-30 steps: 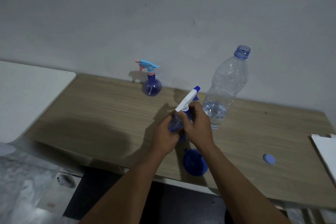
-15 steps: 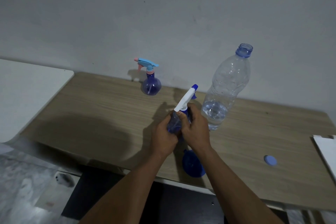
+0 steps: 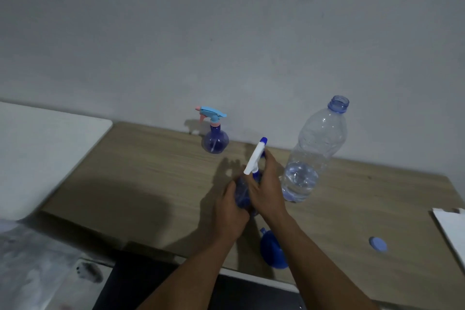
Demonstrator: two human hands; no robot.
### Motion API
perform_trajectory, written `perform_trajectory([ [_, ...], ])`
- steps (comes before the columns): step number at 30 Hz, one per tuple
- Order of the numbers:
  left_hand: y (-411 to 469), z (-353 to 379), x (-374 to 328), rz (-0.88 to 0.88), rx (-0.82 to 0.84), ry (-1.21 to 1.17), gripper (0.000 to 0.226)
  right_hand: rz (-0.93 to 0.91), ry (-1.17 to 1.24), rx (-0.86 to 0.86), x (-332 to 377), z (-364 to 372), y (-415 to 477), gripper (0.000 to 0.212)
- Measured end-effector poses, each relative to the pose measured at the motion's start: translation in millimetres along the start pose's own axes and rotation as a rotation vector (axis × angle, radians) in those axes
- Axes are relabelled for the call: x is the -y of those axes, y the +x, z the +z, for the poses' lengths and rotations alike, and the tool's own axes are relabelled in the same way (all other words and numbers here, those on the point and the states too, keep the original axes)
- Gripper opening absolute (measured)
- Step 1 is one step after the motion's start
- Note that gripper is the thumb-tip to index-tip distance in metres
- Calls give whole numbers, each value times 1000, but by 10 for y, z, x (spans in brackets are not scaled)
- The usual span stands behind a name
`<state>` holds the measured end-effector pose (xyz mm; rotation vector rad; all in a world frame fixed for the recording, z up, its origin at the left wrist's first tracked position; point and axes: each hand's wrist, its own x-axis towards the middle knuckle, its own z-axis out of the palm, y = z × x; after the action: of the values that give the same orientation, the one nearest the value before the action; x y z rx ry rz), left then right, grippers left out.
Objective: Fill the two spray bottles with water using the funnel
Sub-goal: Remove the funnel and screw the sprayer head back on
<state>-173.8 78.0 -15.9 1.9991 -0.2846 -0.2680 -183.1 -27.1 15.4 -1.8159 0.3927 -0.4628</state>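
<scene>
While the left grip (image 3: pixel 230 211) clasps the spray bottle (image 3: pixel 241 192) over the counter (image 3: pixel 151 171) and the right grip (image 3: pixel 267 191) curls round its trigger head (image 3: pixel 254 158), twist squarely, bottle upright; funnel (image 3: pixel 273 250) at its six o'clock.

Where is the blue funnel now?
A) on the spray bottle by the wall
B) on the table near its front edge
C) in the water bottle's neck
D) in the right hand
B: the funnel rests on the table near its front edge, while the left hand and the right hand grip the white-topped spray bottle.
</scene>
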Motion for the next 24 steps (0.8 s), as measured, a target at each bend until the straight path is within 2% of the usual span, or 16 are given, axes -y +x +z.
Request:
perform_trajectory([
  [2,-40,-111,-60,10,18,61,39,19,10,3,57,48,9,71],
  [6,-241,-474,-132,78,-24,191,49,-44,9,-28,308,49,38,55],
  [9,-442,-836,-92,38,-168,294,48,-57,-39,55,550,7,-42,39],
  [13,-620,-1312,-26,-140,-74,571,59,-57,-163,249,740,35,-291,13],
  [19,-969,-1673,-82,-215,-95,701,60,40,-338,522,745,155,-709,24],
  [21,-1078,-1733,-95,-248,-108,710,57,38,-335,568,740,150,-822,35],
  [24,-1211,-1782,-95,-284,-116,723,54,67,-383,578,740,122,-935,38],
])
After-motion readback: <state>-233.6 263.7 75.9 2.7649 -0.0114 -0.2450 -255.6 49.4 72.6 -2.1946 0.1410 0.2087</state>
